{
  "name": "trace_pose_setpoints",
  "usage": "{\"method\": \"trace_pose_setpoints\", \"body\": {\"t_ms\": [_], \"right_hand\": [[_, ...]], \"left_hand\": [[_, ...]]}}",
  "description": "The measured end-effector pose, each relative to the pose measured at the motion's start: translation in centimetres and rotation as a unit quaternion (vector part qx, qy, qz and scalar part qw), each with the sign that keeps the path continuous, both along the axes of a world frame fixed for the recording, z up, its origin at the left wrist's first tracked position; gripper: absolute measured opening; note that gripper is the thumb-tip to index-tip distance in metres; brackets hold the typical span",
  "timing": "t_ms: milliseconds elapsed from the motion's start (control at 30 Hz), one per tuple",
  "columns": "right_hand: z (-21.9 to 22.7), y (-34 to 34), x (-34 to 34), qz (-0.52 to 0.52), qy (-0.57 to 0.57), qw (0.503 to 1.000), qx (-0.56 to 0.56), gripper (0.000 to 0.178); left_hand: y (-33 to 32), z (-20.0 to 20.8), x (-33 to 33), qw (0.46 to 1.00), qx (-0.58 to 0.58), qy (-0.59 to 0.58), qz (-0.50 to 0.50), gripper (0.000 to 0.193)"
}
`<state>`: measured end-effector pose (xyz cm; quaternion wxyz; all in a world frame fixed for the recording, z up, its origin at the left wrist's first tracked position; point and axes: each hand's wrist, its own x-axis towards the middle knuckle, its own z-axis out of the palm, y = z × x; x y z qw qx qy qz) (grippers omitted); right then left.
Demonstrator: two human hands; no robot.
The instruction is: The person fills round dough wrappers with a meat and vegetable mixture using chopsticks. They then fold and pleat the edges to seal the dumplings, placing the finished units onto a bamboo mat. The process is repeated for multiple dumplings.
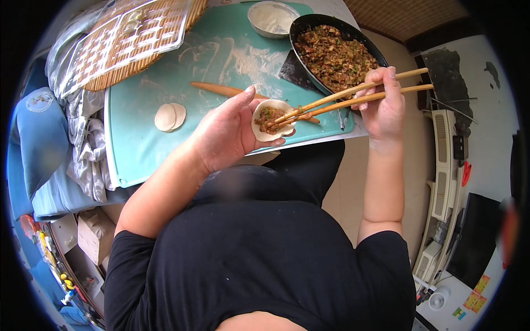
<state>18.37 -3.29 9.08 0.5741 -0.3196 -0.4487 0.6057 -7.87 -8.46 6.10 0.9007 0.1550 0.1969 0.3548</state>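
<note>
two pieces of blue upholstery-like stuff at far left; the larger, a rounded blue cushion (41,132), beside a crumpled grey patterned cloth (88,157) at the table's edge. next, a round woven tray (118,80) with a clear gridded plastic tray (185,30) on top, one small pale lump (134,21) in it. teal mat (141,149) below and to the right, dusted white. on it, two thin dough rounds (170,117), overlapping. a tapered wooden rolling pin (212,88) lies slantwise, its middle hidden by the left hand (227,129) and what it carries. farther back, a bowl (254,26) of white powder, then a dark pan (360,33) heaped with brown, green-flecked mince (334,55).

left hand: palm up, fingers loosely curled under one dough wrapper (273,104), thumb raised apart. wrapper sits above the mat's near edge: pale, round, slightly cupped, brownish filling (268,117) at its centre, rim bare and unsealed.

right hand (383,105): just beside the pan's near side, fingers closed around wooden chopsticks (361,92), tips close together, touching the filling.
</note>
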Motion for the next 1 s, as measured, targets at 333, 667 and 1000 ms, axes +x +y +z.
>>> {"method": "trace_pose_setpoints", "body": {"t_ms": [333, 667, 1000], "right_hand": [[-0.4, -0.2, -0.7, -0.036, -0.012, 0.999, -0.011, 0.033], [-0.5, -0.4, -1.4, -0.087, -0.001, 0.994, -0.062, 0.032], [-0.6, -0.6, -2.0, -0.099, -0.006, 0.993, -0.060, 0.033]], "left_hand": [[-0.2, -0.2, 0.0, 1.000, -0.009, 0.009, 0.010, 0.055], [-0.4, 0.1, 0.1, 0.999, -0.003, 0.045, 0.031, 0.052], [-0.4, -0.5, -0.1, 0.996, 0.020, 0.078, 0.049, 0.060]]}}
